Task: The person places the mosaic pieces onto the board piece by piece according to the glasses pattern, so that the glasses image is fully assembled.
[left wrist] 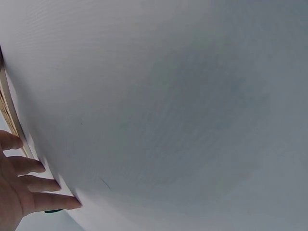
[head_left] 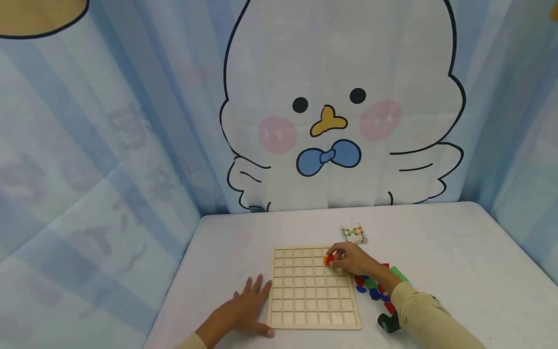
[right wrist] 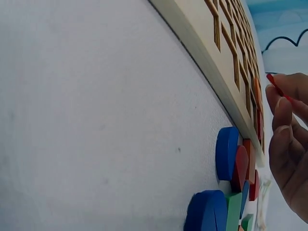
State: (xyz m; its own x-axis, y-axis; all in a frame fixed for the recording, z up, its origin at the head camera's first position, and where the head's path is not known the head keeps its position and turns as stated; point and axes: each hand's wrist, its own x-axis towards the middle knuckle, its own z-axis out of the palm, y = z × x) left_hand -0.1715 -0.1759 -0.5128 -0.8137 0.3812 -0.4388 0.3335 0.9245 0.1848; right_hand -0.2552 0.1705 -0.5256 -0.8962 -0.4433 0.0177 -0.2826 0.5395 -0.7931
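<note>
A light wooden grid board (head_left: 311, 291) lies on the white table. My right hand (head_left: 352, 259) is over its far right part and pinches a small red piece (head_left: 330, 259) between thumb and fingers. In the right wrist view, that red piece (right wrist: 279, 87) looks thin, seen edge-on. Beside it, an orange piece (head_left: 325, 261) sits in a cell of the board. My left hand (head_left: 246, 308) rests on the table with fingers spread, at the board's left edge. In the left wrist view, the left hand's fingers (left wrist: 36, 183) are straight and hold nothing.
Several loose red, blue and green pieces (head_left: 374, 293) lie right of the board, partly under my right forearm. A dark green object (head_left: 388, 322) is near that sleeve. A small patterned card (head_left: 354, 234) lies behind the board. Printed curtains (head_left: 131, 145) surround the table.
</note>
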